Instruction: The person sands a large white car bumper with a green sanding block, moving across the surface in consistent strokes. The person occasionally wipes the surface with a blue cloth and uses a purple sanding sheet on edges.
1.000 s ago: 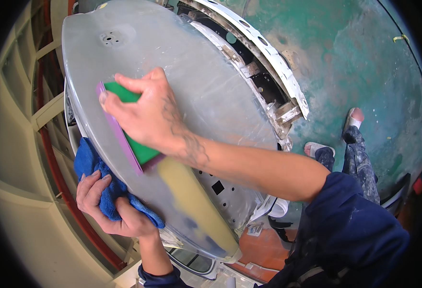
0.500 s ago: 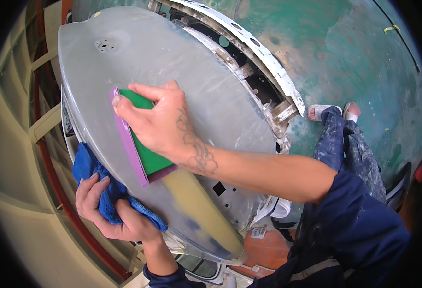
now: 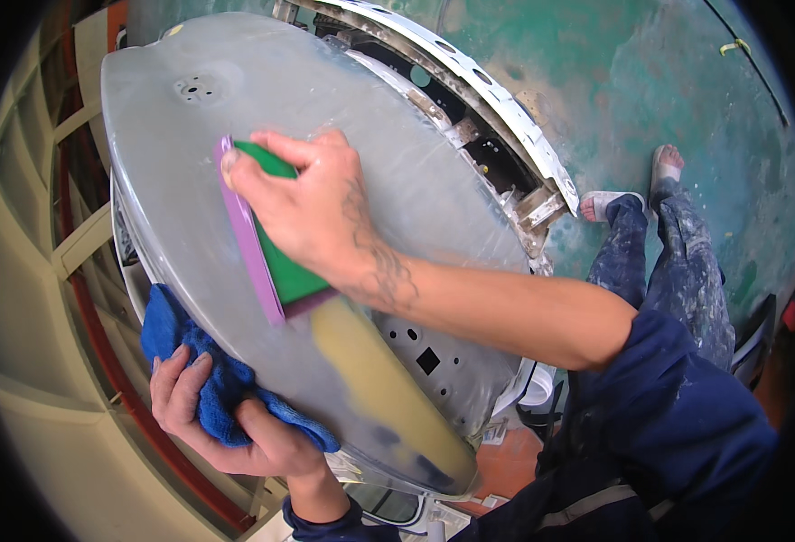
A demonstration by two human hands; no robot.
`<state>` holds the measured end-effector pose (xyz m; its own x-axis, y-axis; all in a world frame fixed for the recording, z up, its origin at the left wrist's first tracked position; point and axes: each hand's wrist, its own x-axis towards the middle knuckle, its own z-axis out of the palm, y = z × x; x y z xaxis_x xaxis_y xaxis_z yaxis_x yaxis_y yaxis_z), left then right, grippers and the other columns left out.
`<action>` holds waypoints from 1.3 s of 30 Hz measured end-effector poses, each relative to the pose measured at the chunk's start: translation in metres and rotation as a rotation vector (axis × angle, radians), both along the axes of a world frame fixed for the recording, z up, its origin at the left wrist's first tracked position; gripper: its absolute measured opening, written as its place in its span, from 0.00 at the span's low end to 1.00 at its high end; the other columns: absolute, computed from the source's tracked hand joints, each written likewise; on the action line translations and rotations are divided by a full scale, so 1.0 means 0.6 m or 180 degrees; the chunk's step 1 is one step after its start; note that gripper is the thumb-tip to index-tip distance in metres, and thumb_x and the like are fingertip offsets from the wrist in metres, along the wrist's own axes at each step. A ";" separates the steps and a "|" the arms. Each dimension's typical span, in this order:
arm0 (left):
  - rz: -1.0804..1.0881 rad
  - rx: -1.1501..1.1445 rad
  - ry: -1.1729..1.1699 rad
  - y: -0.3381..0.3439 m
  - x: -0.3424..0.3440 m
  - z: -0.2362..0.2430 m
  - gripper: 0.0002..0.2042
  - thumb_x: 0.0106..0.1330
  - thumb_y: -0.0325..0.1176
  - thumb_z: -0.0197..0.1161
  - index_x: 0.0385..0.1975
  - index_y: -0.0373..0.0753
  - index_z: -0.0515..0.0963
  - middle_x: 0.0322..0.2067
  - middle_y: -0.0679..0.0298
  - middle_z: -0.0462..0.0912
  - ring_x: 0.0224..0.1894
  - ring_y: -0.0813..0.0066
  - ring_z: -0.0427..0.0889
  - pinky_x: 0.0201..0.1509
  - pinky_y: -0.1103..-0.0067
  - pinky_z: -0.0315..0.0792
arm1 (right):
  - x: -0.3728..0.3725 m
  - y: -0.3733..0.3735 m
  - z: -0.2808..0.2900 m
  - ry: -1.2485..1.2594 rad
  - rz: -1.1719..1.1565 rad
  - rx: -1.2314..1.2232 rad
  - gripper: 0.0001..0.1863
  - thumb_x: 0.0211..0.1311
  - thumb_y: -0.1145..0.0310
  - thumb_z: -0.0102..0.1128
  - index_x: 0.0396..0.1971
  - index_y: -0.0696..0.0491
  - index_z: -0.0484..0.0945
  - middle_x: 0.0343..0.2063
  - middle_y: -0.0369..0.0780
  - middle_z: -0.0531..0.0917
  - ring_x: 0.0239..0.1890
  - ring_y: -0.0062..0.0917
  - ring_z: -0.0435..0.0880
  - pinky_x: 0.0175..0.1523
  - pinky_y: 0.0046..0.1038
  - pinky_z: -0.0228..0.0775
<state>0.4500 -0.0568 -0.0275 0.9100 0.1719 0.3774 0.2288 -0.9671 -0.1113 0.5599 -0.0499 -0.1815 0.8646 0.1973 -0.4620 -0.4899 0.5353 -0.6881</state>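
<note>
My right hand (image 3: 312,203) is closed round a green sanding block (image 3: 291,275), thumb on its left edge. Purple sandpaper (image 3: 255,253) wraps the block's underside and folds up along that side. The block lies against a dull grey car body panel (image 3: 262,63), just beyond a yellowish filler patch (image 3: 375,384). Bunched in my left hand (image 3: 244,443) is a blue cloth (image 3: 181,330), which rests over the panel's near left edge. My fingers curl round the cloth, and part of my left palm is hidden.
Along the panel's right side runs a white perforated metal frame (image 3: 506,99). My sandalled feet (image 3: 601,206) stand on the green floor (image 3: 614,99). Beige wall framing (image 3: 32,343) with a red pipe (image 3: 113,361) lies to the left. A white cup-like container (image 3: 538,387) sits below my right forearm.
The sanding block and my right hand have slid away from me, up the panel. My left hand still holds the cloth, slightly lower in view. One foot has stepped farther forward.
</note>
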 end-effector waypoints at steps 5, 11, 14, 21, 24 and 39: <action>0.0107 0.0209 0.0026 -0.005 -0.005 0.012 0.25 0.49 0.24 0.49 0.49 0.29 0.79 0.54 0.48 0.80 0.65 0.49 0.74 0.79 0.53 0.57 | -0.033 -0.051 0.034 0.0212 0.0353 0.0335 0.31 0.63 0.47 0.74 0.53 0.60 0.89 0.44 0.56 0.83 0.47 0.38 0.82 0.54 0.36 0.77; 0.0186 0.0141 0.0037 0.009 -0.019 0.011 0.26 0.44 0.25 0.51 0.48 0.31 0.78 0.55 0.51 0.78 0.67 0.48 0.72 0.81 0.47 0.55 | 0.060 0.032 -0.043 0.0354 0.0189 0.0199 0.34 0.64 0.44 0.71 0.52 0.64 0.88 0.46 0.63 0.81 0.53 0.47 0.81 0.59 0.42 0.75; 0.0176 0.0260 0.0140 0.007 -0.020 0.018 0.26 0.45 0.24 0.52 0.49 0.32 0.77 0.56 0.50 0.78 0.67 0.45 0.72 0.81 0.46 0.54 | 0.006 -0.081 -0.038 0.0060 0.0784 -0.0062 0.29 0.67 0.50 0.71 0.53 0.63 0.87 0.49 0.61 0.79 0.50 0.45 0.78 0.57 0.42 0.74; 0.0006 0.0262 0.0220 0.011 -0.018 0.026 0.26 0.47 0.26 0.52 0.50 0.28 0.78 0.56 0.46 0.80 0.64 0.47 0.75 0.79 0.50 0.58 | -0.131 -0.186 0.031 -0.0852 0.1201 -0.0454 0.26 0.66 0.67 0.74 0.62 0.62 0.83 0.46 0.50 0.75 0.44 0.34 0.73 0.47 0.35 0.70; 0.0080 0.0280 0.0282 0.003 -0.010 0.028 0.27 0.46 0.26 0.52 0.50 0.28 0.78 0.56 0.45 0.80 0.64 0.46 0.75 0.78 0.49 0.59 | -0.087 -0.146 0.009 -0.1009 0.1180 -0.0918 0.25 0.67 0.68 0.73 0.61 0.62 0.83 0.45 0.50 0.75 0.46 0.35 0.73 0.48 0.35 0.69; 0.0051 0.0321 0.0239 0.003 -0.002 0.027 0.26 0.47 0.26 0.52 0.50 0.28 0.78 0.56 0.45 0.80 0.63 0.47 0.75 0.78 0.50 0.58 | -0.144 -0.192 0.042 -0.0894 0.1088 -0.0367 0.24 0.67 0.67 0.70 0.61 0.58 0.82 0.46 0.54 0.71 0.47 0.49 0.71 0.51 0.45 0.69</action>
